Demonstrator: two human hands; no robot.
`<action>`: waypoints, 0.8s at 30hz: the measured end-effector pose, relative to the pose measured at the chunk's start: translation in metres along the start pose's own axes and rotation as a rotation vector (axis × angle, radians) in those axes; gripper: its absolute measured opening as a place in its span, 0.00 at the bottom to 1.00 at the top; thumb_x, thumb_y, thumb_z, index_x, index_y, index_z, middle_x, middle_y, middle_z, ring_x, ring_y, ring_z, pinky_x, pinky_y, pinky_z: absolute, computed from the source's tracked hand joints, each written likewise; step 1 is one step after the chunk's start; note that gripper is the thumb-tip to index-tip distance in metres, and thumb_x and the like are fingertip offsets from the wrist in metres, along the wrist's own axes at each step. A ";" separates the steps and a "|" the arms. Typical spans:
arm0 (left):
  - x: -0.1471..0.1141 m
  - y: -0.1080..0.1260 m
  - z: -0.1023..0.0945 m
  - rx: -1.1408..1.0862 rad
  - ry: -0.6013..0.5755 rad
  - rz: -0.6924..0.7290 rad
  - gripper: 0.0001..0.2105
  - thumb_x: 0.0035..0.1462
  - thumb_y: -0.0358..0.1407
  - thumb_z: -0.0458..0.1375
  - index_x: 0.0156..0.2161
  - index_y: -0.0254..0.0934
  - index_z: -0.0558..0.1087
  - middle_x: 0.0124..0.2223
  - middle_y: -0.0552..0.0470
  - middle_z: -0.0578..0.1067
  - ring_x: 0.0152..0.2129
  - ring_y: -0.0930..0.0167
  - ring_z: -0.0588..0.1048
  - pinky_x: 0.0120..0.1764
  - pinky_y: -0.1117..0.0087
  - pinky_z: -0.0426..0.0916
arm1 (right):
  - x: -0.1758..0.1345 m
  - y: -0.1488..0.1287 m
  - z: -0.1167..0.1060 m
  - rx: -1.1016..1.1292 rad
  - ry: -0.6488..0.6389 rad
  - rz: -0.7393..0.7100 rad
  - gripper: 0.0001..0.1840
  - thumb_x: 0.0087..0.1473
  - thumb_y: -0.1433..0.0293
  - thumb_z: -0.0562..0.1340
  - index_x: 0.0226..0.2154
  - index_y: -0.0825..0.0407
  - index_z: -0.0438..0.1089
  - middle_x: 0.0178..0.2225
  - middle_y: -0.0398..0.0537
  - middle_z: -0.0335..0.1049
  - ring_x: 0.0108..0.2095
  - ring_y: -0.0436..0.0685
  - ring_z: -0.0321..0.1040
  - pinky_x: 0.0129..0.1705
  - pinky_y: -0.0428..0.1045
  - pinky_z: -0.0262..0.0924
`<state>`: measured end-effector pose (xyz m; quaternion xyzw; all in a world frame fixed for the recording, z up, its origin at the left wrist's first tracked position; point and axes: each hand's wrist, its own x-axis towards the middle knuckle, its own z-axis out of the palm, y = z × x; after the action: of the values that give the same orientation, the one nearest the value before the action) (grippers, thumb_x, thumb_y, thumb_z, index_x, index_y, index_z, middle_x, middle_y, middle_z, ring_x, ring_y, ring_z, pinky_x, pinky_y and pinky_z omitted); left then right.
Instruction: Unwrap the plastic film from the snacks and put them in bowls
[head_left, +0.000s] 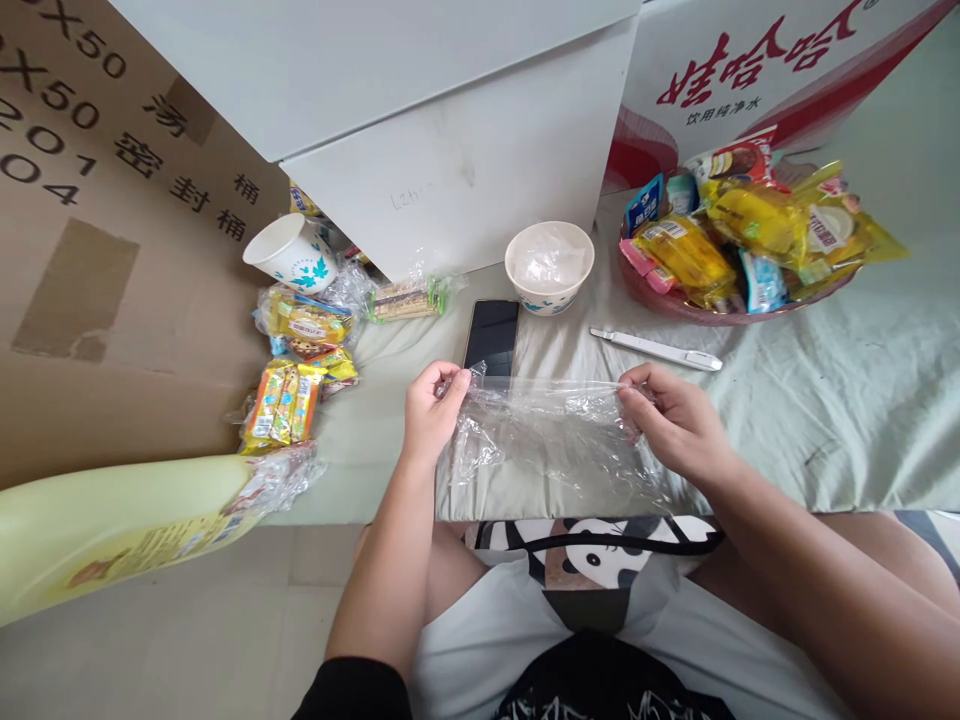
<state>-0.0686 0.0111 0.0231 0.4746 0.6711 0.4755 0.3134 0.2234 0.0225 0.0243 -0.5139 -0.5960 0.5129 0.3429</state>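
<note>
A clear plastic bag (555, 430) is stretched between my two hands, its top edge pulled nearly straight. My left hand (436, 408) pinches the upper left corner, and my right hand (671, 420) grips the right end. The film hangs down over the cloth near the front edge. Just beyond the left hand lies a black phone (491, 335), partly covered by the film. Behind the bag stands a white paper bowl (550, 298) with leaf prints and clear plastic inside. A white utility knife (656, 349) rests beyond my right hand.
A reddish basket (720, 316) of packaged snacks stands at the back right. To the left are a paper cup (289, 252), snack packs (283, 405) and a pale yellow bottle (135, 520) lying on its side. Cartons (480, 170) line the back; a brown box (112, 330) stands left.
</note>
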 end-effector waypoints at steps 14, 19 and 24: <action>-0.002 -0.006 -0.002 -0.079 -0.063 0.112 0.23 0.44 0.55 0.71 0.37 0.39 0.75 0.32 0.53 0.73 0.25 0.73 0.70 0.30 0.72 0.66 | 0.001 -0.007 0.000 0.022 0.026 -0.018 0.15 0.60 0.55 0.62 0.31 0.48 0.66 0.17 0.39 0.65 0.18 0.52 0.63 0.23 0.48 0.56; -0.004 -0.006 0.001 0.095 -0.143 0.166 0.13 0.48 0.42 0.71 0.36 0.39 0.79 0.34 0.50 0.78 0.30 0.70 0.75 0.36 0.71 0.70 | 0.007 -0.004 -0.001 -0.020 0.160 -0.002 0.11 0.57 0.59 0.64 0.35 0.49 0.68 0.25 0.44 0.71 0.24 0.53 0.67 0.28 0.49 0.60; 0.000 -0.007 0.000 0.143 -0.082 0.232 0.11 0.57 0.42 0.64 0.39 0.37 0.81 0.33 0.50 0.79 0.27 0.71 0.74 0.33 0.71 0.69 | 0.013 -0.001 -0.004 -0.090 0.129 0.005 0.13 0.52 0.61 0.65 0.39 0.51 0.71 0.25 0.43 0.71 0.25 0.53 0.65 0.29 0.49 0.59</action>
<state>-0.0708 0.0106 0.0160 0.5892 0.6304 0.4398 0.2492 0.2235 0.0366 0.0250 -0.5622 -0.5938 0.4523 0.3561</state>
